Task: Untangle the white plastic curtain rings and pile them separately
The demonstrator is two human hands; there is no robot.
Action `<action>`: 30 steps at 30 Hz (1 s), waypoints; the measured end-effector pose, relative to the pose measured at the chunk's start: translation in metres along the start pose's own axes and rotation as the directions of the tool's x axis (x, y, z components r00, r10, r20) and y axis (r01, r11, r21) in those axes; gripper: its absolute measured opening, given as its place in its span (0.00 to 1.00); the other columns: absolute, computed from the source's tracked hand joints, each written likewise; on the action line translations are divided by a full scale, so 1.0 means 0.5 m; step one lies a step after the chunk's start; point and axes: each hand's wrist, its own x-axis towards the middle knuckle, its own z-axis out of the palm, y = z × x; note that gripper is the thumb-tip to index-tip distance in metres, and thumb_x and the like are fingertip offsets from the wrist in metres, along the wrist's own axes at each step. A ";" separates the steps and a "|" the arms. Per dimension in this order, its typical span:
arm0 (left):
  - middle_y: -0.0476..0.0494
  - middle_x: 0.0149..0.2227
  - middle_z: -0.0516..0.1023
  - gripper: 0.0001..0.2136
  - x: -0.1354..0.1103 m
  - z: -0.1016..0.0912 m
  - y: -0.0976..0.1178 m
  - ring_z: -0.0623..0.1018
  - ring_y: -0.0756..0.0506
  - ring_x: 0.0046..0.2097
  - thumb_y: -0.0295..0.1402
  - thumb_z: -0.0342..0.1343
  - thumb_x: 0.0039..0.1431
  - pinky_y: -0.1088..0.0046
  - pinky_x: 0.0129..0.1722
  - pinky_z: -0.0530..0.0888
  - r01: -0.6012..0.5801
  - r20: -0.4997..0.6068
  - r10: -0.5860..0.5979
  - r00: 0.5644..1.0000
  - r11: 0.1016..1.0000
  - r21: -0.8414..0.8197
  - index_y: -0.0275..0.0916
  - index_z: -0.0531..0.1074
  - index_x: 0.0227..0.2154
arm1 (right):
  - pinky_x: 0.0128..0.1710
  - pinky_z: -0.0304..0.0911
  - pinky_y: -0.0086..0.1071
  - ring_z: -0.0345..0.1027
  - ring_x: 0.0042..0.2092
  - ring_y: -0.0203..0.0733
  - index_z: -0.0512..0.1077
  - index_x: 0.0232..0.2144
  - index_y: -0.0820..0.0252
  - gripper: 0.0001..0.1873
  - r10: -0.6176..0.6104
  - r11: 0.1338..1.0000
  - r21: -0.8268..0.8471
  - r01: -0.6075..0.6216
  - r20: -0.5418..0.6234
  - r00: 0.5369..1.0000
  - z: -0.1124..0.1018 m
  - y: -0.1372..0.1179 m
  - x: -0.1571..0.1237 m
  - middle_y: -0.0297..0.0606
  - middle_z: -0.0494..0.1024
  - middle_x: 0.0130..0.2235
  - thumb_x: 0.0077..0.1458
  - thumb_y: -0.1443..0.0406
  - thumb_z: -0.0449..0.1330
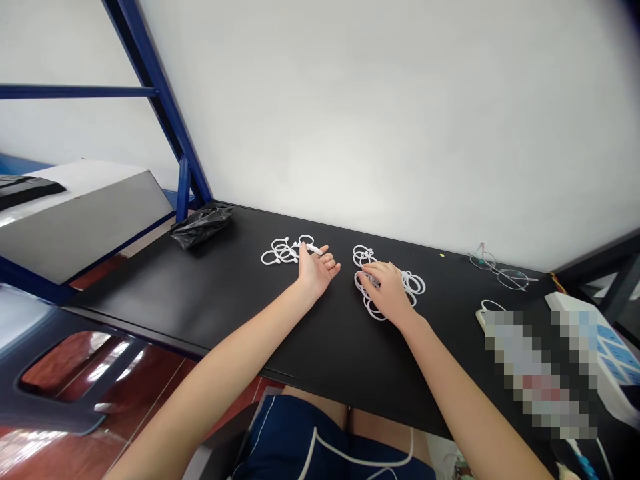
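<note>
My left hand (319, 268) is turned palm up, with its thumb and fingers closed on a slim white ring (314, 249) seen nearly edge-on. Just beyond it lies a loose cluster of white plastic rings with small knobs (283, 253) on the black table. To the right, my right hand (386, 288) rests palm down over a second pile of white rings (376, 312). Its thumb and index finger come together at the pile's left side on a ring, partly hidden by the fingers. More rings (415, 283) stick out beyond the hand's right side.
The black table (240, 293) meets a white wall. A crumpled black plastic bag (201, 225) lies at the back left beside a blue metal frame (173, 127). Eyeglasses (505, 272), a blurred-out phone-like object (481, 319) and a white power strip (607, 360) are on the right.
</note>
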 end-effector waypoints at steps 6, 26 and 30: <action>0.53 0.21 0.58 0.27 -0.003 0.000 0.000 0.61 0.52 0.19 0.54 0.33 0.64 0.77 0.19 0.67 -0.026 0.025 0.026 0.999 1.000 -0.002 0.33 0.65 0.39 | 0.47 0.63 0.49 0.71 0.41 0.49 0.77 0.31 0.57 0.10 0.015 0.998 0.055 -0.012 -0.041 0.999 -0.005 -0.006 0.005 0.40 0.81 0.37 0.60 0.63 0.56; 0.39 0.36 0.77 0.10 -0.016 -0.002 -0.029 0.78 0.47 0.33 0.38 0.58 0.57 0.75 0.26 0.74 -0.149 0.334 -0.052 0.941 0.822 0.549 0.34 0.76 0.34 | 0.31 0.66 0.38 0.69 0.30 0.43 0.74 0.25 0.54 0.08 0.080 0.988 0.150 -0.019 -0.409 0.909 -0.044 -0.039 0.010 0.35 0.76 0.25 0.55 0.62 0.62; 0.36 0.46 0.76 0.13 -0.033 -0.002 -0.048 0.76 0.40 0.47 0.41 0.62 0.54 0.74 0.29 0.77 -0.255 0.482 -0.107 0.870 0.739 0.624 0.37 0.77 0.36 | 0.25 0.63 0.34 0.63 0.24 0.38 0.76 0.28 0.54 0.07 0.067 0.986 0.164 -0.002 -0.394 0.916 -0.042 -0.048 0.004 0.32 0.73 0.22 0.56 0.61 0.61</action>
